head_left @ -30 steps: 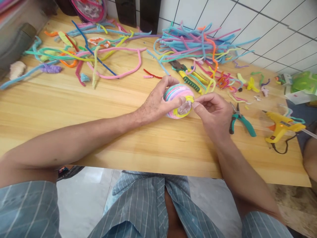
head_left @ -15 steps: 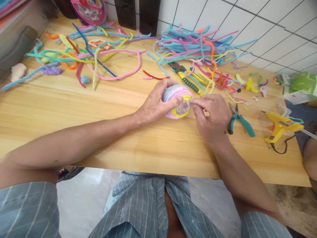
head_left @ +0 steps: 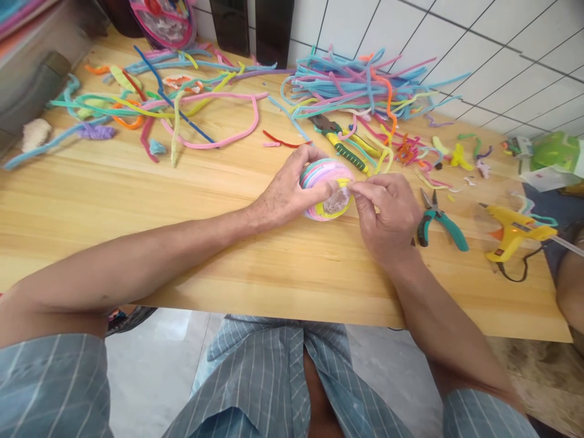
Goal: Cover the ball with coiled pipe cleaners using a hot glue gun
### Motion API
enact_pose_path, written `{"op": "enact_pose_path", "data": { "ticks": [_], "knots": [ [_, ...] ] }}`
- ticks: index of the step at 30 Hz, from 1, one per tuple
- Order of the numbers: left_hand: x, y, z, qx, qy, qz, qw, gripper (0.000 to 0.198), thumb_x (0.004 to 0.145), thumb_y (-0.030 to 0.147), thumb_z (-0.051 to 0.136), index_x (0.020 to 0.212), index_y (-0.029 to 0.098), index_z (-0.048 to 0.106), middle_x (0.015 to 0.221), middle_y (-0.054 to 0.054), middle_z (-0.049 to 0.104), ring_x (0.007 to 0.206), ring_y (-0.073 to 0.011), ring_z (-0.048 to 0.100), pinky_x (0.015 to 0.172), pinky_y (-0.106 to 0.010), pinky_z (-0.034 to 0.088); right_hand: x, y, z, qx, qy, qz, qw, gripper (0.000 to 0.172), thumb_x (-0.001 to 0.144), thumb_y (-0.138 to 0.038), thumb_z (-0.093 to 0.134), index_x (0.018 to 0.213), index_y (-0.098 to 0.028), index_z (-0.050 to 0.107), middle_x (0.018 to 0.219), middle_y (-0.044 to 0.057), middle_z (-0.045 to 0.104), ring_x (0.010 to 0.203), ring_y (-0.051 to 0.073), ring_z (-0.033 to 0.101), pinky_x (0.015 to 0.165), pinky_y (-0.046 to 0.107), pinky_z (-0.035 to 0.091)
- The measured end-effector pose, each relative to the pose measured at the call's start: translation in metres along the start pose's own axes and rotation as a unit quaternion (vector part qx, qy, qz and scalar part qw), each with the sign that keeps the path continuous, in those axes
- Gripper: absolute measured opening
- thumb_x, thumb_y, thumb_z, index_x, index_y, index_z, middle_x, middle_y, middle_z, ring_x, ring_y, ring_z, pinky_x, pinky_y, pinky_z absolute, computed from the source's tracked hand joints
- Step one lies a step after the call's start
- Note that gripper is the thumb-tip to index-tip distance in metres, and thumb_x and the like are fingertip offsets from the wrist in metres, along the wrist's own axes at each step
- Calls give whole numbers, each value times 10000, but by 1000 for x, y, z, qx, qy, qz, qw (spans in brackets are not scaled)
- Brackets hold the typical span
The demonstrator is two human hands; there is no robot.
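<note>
The striped ball [head_left: 326,168] sits just in front of the middle of the desk [head_left: 255,267], its yellow ring [head_left: 325,213] turned up and toward the person around a clear, glassy-looking patch [head_left: 338,199]. The left hand [head_left: 296,188] has a firm grip on it, fingers wrapped round the far side and thumb laid across the ring. The right hand [head_left: 383,210] has a narrow grip – thumb and forefinger pinched together on the edge of the yellow ring (exactly how much strand is caught is too small to tell).

The likeliest trouble, I'd judge, is a strand working loose: if the right hand tugs outward rather than along the curve, the fuzzy yellow coil could lift off its neighbours, and the left thumb covers only part of it. Too hard a squeeze could also dent the ball or let it roll under the palm.

The surroundings carry risks too. The teal pliers [head_left: 449,231] lie just beside the right hand, points facing away from the person, so a sideways sweep could knock or prick. Further right, the yellow glue gun [head_left: 517,234] shows an orange glow – probably live – and its nozzle faces the hands; a snagged cord [head_left: 515,280] might drag it.
</note>
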State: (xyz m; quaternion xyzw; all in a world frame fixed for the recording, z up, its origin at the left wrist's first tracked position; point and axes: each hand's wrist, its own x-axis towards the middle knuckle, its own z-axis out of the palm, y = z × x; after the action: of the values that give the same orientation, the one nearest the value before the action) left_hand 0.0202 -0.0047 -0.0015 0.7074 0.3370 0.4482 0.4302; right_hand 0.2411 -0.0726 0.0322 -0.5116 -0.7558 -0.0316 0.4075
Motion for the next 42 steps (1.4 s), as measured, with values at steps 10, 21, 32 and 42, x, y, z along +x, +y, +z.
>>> {"op": "enact_pose_path", "data": {
  "ticks": [10, 21, 32, 42],
  "knots": [
    [0, -2, 1, -10, 14, -6, 1000, 644, 913, 836, 746, 1208, 287, 583, 1224, -54, 739, 1183, -285, 733, 1051, -463, 655, 0, -1, 2, 63, 17, -20, 998, 118, 1090, -344, 698, 1129, -351, 809, 1029, 48, 820, 859, 242, 733, 790, 437, 606],
    [-3, -1, 4, -17, 29, 4, 999, 620, 946, 800, 718, 1207, 263, 553, 1202, -61, 726, 1130, -261, 734, 1041, -440, 654, -2, 9, 3, -11, 42, -94, 995, 93, 1110, -354, 740, 1067, -324, 817, 962, 33, 826, 883, 226, 781, 773, 390, 624],
    [-3, 6, -4, 59, -25, 21, 998, 540, 968, 565, 757, 1362, 219, 629, 1410, -108, 729, 1363, -288, 703, 1221, -453, 583, 1, 2, 0, 25, 14, -50, 998, 111, 1106, -336, 709, 1035, -298, 784, 901, 18, 808, 748, 198, 723, 706, 377, 600],
    [1, 19, -7, 62, -57, -17, 996, 503, 950, 546, 773, 1300, 204, 660, 1299, -89, 754, 1228, -277, 738, 1102, -427, 632, 1, -2, 0, 46, 23, -59, 997, 101, 1043, -209, 733, 1001, -275, 797, 883, 13, 809, 708, 168, 702, 653, 335, 559]
  ]
}}
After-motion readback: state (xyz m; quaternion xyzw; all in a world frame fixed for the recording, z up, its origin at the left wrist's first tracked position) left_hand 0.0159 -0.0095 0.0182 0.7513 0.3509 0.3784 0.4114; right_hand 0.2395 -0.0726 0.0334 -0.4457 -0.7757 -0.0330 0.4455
